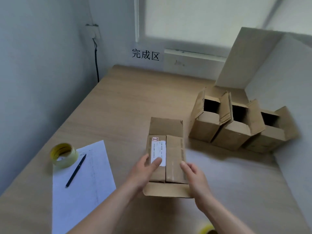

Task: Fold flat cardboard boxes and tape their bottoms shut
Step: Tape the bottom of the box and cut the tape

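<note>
Both hands, left [148,168] and right [192,173], lay spread on box [166,157] mid-desk [118,107], pressing bottom flaps shut. Grip held nothing. Next I'd need tape [64,155], far left.

Soft daylight comes from the window [185,17] at the far side. The picture is a bit blurry. Its edges look bent.

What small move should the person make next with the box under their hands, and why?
Probably reach the left hand to the tape roll: both hands press the box flaps closed, the seam looks untaped, and three folded boxes already stand aside.
</note>
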`<state>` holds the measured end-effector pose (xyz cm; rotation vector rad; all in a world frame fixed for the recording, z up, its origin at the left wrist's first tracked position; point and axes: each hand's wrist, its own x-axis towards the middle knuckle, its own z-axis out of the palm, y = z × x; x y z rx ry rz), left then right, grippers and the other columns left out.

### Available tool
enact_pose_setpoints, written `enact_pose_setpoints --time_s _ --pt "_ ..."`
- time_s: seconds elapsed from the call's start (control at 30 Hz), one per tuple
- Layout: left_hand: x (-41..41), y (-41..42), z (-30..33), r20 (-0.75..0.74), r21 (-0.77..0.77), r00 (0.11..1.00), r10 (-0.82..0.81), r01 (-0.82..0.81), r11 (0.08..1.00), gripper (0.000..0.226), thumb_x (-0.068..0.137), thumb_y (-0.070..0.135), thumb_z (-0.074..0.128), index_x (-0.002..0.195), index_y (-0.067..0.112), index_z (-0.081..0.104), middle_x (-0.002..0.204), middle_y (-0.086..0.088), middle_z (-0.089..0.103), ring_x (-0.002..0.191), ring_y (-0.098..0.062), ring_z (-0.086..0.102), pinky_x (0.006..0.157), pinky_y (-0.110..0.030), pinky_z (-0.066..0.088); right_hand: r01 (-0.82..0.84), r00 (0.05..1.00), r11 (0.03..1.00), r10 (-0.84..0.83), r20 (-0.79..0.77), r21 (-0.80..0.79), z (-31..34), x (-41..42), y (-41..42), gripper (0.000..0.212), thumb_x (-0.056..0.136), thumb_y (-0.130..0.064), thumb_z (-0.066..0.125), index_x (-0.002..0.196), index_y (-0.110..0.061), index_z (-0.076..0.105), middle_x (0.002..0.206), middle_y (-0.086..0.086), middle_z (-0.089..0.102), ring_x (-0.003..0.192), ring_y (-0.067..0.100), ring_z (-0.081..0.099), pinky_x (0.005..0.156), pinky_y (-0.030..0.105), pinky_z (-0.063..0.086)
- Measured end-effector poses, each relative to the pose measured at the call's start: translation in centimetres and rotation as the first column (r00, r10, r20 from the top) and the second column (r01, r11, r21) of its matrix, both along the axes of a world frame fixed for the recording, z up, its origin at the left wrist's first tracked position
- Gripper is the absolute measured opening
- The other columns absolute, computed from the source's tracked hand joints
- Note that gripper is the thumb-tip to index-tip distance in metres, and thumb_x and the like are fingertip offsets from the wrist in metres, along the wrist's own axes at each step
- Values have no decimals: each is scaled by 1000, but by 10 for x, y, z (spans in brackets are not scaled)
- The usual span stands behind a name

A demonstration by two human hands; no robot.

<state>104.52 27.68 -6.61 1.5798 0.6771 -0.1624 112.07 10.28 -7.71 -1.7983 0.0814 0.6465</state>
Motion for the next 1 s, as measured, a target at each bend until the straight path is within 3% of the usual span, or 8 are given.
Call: enact_pose_setpoints --time_s 0.13,0.3,0.5,0.57,0.63,0.8,0.9,1.0 --pt "12 -8 -22 -97 411 995 34 9 911 114 55 57 81 149 31 21 143 5 42 128 -16 46 98 -26 38 -51 991 945 88 102 -322 -11 4 9 70 54 -58 79 108 -34 41 105 -14 59 91 7 62 71 26 49" --pt "17 3 -40 -112 464 990 -84 127 877 133 44 59 77 150 38 1 140 6 28 129 -14 41 93 -18 30 -206 929 894 306 207 -398 -15 18 16 104 46 -47 78 136 -49 26 109 -26 56 103 3 59 85 22 49" --pt "31 15 -43 -9 569 1000 -4 8 822 85 83 40 66 153 21 21 140 -4 43 129 -22 44 99 -26 35 -199 860 909 342 379 -367 -23 34 20 48 89 -50 57 133 -45 39 100 -19 62 90 12 59 78 30 49" --pt "45 24 -35 119 554 992 42 -102 826 53 97 28 54 146 15 40 132 -7 55 123 -26 51 91 -22 35 -75 870 953 206 448 -293 -20 46 28 21 101 -39 45 109 -25 59 82 -9 63 81 21 59 69 28 45" --pt "69 33 -23 224 537 969 107 -214 816 33 101 21 48 129 6 59 118 -13 66 111 -31 59 79 -20 34 81 884 975 26 466 -208 -13 68 40 34 102 -33 43 80 -12 57 71 -2 60 74 27 56 61 32 36" --pt "170 56 15 157 365 954 255 -296 883 36 103 33 43 77 12 58 78 -8 59 82 -29 57 68 -33 38 286 934 949 -245 259 -132 18 151 70 56 98 -53 42 81 -3 58 81 3 61 88 27 57 82 41 45" --pt "216 59 6 104 299 951 292 -310 902 35 103 33 41 81 11 58 89 -10 59 88 -30 56 78 -34 42 295 955 941 -294 29 -163 14 180 70 57 91 -65 41 105 -11 55 99 5 60 90 26 58 89 42 51" --pt "233 55 -15 25 193 970 240 -240 951 31 102 29 43 116 8 60 109 -10 58 102 -29 55 90 -33 45 290 951 948 -301 -71 -132 9 180 64 61 91 -63 44 130 -17 49 98 4 58 88 28 63 87 49 55"
